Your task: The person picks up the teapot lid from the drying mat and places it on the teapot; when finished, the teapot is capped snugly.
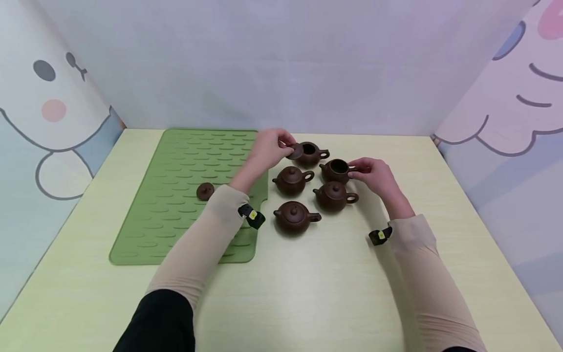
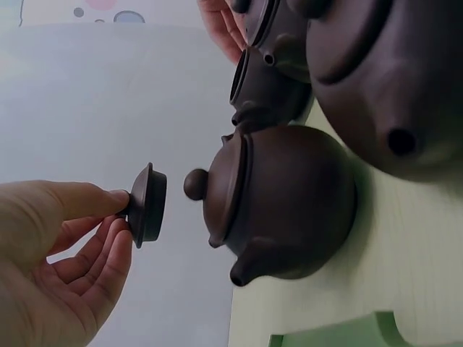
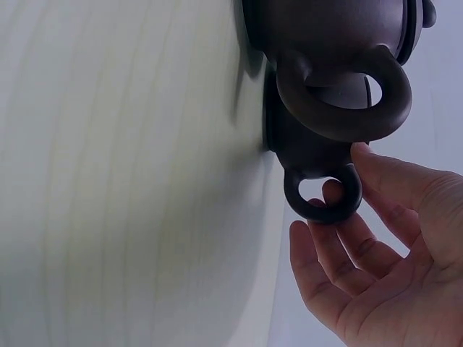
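Note:
My left hand (image 1: 269, 149) pinches a dark brown teapot lid (image 2: 150, 206) by its knob between thumb and fingertips. The lid is held in the air, tilted, beside a lidless teapot (image 1: 311, 160) at the back. With its fingers at the handle, my right hand (image 1: 374, 177) holds a second lidless teapot (image 3: 311, 137), whose dark round mouth faces up in the head view. Nearer to me stand three teapots with lids on: one at the left (image 1: 289, 185), one at the right (image 1: 332, 199) and one in front (image 1: 292, 222).
A green ridged mat (image 1: 154, 215) covers the left part of the pale wooden table (image 1: 308, 293). One loose teapot lid (image 1: 205, 191) lies on the mat, close to my left forearm. A white wall (image 1: 281, 68) rises behind the table.

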The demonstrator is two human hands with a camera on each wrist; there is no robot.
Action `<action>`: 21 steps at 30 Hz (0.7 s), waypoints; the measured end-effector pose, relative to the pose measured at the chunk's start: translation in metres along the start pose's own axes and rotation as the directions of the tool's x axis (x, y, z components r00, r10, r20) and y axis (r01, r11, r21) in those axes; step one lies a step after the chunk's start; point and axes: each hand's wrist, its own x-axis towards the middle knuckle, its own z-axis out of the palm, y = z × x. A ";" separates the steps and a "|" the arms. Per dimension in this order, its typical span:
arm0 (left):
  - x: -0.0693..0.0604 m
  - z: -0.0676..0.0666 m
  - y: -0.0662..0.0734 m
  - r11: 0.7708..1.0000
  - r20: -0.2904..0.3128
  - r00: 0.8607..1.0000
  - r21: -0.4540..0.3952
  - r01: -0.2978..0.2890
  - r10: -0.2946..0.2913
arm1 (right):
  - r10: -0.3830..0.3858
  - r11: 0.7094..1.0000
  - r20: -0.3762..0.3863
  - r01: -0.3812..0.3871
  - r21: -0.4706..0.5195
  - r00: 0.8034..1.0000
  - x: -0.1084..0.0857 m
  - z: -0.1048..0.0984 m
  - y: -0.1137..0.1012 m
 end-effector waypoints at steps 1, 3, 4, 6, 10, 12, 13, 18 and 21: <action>0.001 0.002 0.001 1.000 0.002 1.000 0.000 -0.005 0.005 | -0.003 1.000 -0.003 0.003 -0.004 1.000 0.000 0.000 0.000; 0.003 0.007 0.004 1.000 0.010 1.000 -0.002 -0.014 0.014 | -0.007 1.000 -0.009 0.007 -0.010 1.000 0.001 0.000 0.001; 0.004 0.009 0.006 1.000 0.014 1.000 -0.006 -0.019 0.019 | -0.009 1.000 -0.011 0.009 -0.011 1.000 0.001 0.000 0.001; 0.006 0.013 0.009 0.999 0.023 0.999 -0.015 -0.028 0.028 | -0.013 1.000 -0.013 0.013 -0.014 1.000 0.001 0.001 0.001; 0.011 0.023 0.017 0.999 0.032 0.998 0.002 -0.047 0.047 | -0.010 1.000 -0.008 0.010 -0.010 1.000 0.001 0.000 0.002; 0.013 0.029 0.022 0.998 0.038 0.998 0.022 -0.059 0.059 | -0.008 1.000 -0.007 0.008 -0.009 1.000 0.000 0.000 0.003; 0.014 0.031 0.024 0.997 0.042 0.997 0.034 -0.067 0.065 | -0.006 1.000 -0.007 0.006 -0.006 1.000 0.000 0.000 0.003; 0.021 0.045 0.034 0.993 0.065 0.994 0.074 -0.094 0.089 | -0.013 1.000 -0.016 0.013 0.000 1.000 -0.001 0.000 0.005; 0.025 0.052 0.038 0.992 0.079 0.993 0.087 -0.096 0.090 | -0.020 1.000 -0.019 0.020 0.004 1.000 -0.001 0.000 0.005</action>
